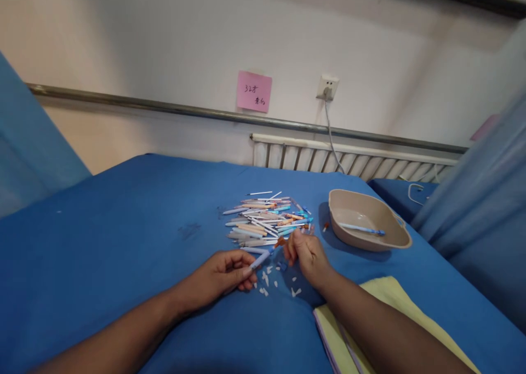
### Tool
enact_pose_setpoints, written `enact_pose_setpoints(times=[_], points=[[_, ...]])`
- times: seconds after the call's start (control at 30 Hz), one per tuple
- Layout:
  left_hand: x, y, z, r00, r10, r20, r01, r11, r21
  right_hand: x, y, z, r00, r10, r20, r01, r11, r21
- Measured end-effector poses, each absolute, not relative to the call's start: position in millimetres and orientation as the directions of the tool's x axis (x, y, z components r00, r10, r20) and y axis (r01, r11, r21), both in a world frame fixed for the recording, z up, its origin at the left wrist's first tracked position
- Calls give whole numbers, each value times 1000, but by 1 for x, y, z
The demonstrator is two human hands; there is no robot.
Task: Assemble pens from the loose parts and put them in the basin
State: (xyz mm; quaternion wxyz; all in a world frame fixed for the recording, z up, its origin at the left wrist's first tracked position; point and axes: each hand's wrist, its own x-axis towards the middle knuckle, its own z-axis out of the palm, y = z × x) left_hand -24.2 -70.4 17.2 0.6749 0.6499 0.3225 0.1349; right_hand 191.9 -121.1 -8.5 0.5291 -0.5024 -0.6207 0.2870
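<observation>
Your left hand (224,272) grasps a pale blue pen (259,260), its thumb pressed along the near end of the barrel and the index finger bent against it from the other side. Your other left fingers curl loosely below, close to the sheet. The pen slants up and to the right, between your two hands and just in front of the heap, with an orange-brown end piece (280,242) at its far tip.

Your right hand (307,254) is at that tip, fingers bent inward and thumb folded over toward them. The fingertips are at or just beside the end piece; you cannot tell from this view whether they pinch it or merely sit next to it.

Beyond your hands lies a heap of pens and slim white refills (263,227), mostly lying crosswise on the blue sheet (123,242). Small white pointed pieces (265,278) are scattered on the sheet between your hands, with a few dark blue bits (282,266) near your right fingers. To the right stands a tan plastic basin (361,215) with one blue-and-white pen (361,229) lying inside it. A folded yellow cloth (386,297) lies under your right forearm.
</observation>
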Motion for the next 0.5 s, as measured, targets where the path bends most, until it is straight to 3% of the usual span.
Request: enact_pose_setpoints(times=[0.23,0.37,0.5], points=[[-6,-53,44,645,756,-112,287,-103,952,190,-111,-5,115,938,326,465,240,-852],[35,-36,74,712,701,46,265,-328,906,191,-109,3,13,948,319,622,242,-745],[97,-27,99,797,589,132,236,-505,830,191,-113,20,-196,915,352,738,374,-561]])
